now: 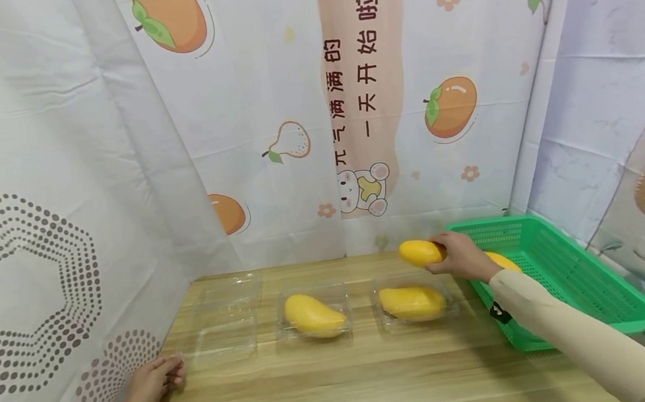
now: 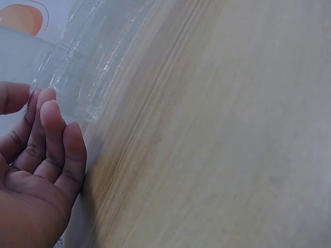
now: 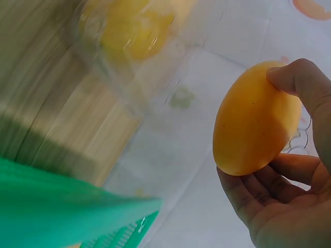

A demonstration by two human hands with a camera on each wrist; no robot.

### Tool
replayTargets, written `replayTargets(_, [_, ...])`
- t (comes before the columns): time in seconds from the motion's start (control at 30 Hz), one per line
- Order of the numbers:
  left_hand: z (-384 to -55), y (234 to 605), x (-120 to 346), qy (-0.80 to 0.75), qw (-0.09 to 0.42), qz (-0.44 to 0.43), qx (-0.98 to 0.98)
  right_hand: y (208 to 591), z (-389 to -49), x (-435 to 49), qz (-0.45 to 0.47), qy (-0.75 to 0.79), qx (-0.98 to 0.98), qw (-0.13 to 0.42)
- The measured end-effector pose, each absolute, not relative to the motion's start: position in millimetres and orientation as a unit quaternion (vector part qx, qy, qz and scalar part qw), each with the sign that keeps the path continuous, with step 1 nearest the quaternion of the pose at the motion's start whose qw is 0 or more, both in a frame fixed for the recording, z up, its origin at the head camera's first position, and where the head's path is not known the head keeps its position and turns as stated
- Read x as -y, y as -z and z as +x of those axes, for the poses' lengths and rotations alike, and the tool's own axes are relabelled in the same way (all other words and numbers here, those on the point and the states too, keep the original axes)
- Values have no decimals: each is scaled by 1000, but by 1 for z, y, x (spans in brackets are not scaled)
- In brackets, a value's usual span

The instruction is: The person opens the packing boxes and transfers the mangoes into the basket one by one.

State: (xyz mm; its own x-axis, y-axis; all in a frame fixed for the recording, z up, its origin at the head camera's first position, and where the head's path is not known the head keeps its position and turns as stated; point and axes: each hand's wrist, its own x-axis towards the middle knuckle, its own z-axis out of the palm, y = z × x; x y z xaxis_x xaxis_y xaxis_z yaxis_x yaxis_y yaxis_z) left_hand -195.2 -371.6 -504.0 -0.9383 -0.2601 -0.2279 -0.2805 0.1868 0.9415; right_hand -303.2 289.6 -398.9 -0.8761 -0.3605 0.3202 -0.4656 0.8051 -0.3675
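Observation:
A yellow mango (image 1: 420, 252) is in my right hand (image 1: 454, 253), raised above the table; in the right wrist view the thumb presses one side of the mango (image 3: 253, 121) and the fingers support the other. Below it, another mango (image 1: 412, 303) lies in a clear plastic box (image 1: 453, 309). A further mango (image 1: 314, 316) sits in a second clear box (image 1: 345, 294) to the left. My left hand (image 1: 151, 387) stays at the table's left side, fingers loosely curled, its fingertips right by the edge of a clear box (image 1: 225, 345) with nothing in it.
On the right stands a green plastic basket (image 1: 627, 305) with at least one mango (image 1: 503, 262) inside, partly hidden by my right arm. Printed cloth (image 1: 262, 88) hangs behind the wooden table (image 1: 332, 392) and along both sides.

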Motion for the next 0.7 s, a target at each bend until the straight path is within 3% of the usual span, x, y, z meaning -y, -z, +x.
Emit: replayTargets(0.7, [-193,505,373,-616,13,-170,-769,393,-279,-355,175,-222,952,120])
